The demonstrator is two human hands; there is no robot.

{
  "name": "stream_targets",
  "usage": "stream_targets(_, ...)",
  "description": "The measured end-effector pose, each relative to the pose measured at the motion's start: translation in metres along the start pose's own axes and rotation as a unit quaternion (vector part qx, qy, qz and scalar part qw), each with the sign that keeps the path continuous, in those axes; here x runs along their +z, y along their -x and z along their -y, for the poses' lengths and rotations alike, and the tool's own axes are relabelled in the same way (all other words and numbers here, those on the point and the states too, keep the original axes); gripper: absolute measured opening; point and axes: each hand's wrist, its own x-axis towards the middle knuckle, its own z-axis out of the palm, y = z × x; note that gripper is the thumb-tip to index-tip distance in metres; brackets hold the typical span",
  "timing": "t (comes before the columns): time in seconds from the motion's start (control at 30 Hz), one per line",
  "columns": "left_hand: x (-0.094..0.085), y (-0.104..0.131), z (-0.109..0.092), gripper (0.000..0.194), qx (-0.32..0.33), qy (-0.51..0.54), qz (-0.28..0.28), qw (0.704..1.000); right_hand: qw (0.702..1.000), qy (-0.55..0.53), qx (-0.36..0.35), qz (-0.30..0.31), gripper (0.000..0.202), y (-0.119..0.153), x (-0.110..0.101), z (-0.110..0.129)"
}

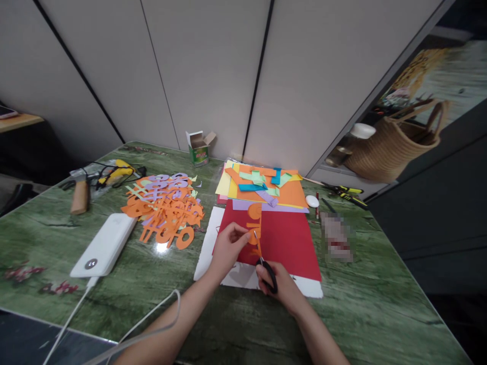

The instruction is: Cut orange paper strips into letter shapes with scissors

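Observation:
My left hand (231, 245) pinches the left edge of an orange paper strip (254, 212) with cut-out shapes. In my right hand (279, 283) is a pair of scissors (271, 276) with black handles, its blades pointing up at the strip's lower part. Whether the blades are closed I cannot tell. Beneath both hands lies a red paper sheet (291, 243), on top of a white sheet (236, 277) with ragged edges. To the left is a heap of orange, purple and green paper cut-outs (169, 205).
Coloured sheets with scraps (230, 188) lie behind the red sheet. A white power bank (104, 246) with a cable sits at left, near a yellow-handled tool (117, 172). A small green box (199, 154) stands by the wall. Pliers (348, 193) and a white oval object (312, 201) are at right.

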Motion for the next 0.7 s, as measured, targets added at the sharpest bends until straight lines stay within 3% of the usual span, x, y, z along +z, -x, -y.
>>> stream_targets(0.7,-0.0002,-0.0014,-0.0010,0.015,-0.012,-0.016,0.021,1.000,0.999,-0.034,0.022,0.029,0.048,0.0023,-0.0026,0.0069)
